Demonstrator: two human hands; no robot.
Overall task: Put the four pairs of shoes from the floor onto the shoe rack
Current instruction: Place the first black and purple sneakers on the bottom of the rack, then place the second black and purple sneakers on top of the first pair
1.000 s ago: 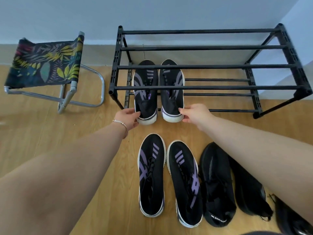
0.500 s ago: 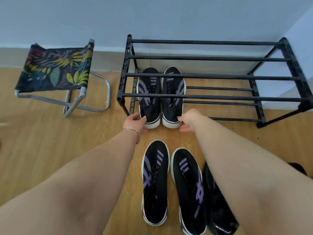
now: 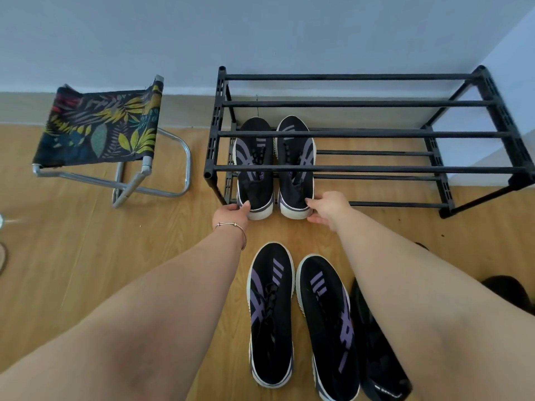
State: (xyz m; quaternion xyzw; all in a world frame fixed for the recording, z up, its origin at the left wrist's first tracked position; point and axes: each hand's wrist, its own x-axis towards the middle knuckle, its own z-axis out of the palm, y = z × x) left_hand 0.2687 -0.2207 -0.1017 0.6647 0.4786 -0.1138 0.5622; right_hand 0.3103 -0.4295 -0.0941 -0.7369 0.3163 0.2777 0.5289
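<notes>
One pair of shoes [image 3: 275, 166] sits on the shoe rack [image 3: 362, 168] lower tier, left end. Left hand [image 3: 231, 214] and right hand [image 3: 328, 208] fingers touch its heels, loosely curled. A second pair [image 3: 298, 319] and dark shoes [image 3: 376, 363] remain on the floor [image 3: 86, 256].

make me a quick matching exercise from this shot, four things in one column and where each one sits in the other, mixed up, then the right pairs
Things
1. black and purple sneaker pair with hands on the heels
2. second black and purple sneaker pair
3. folding stool with leaf-print fabric seat
4. plain black shoe

Places
A. floor, left of the black metal shoe rack
B. lower tier of the rack, left end
C. floor, right of the second sneaker pair, partly behind the right forearm
D. floor, between the forearms

Pairs: 1-B, 2-D, 3-A, 4-C
</notes>
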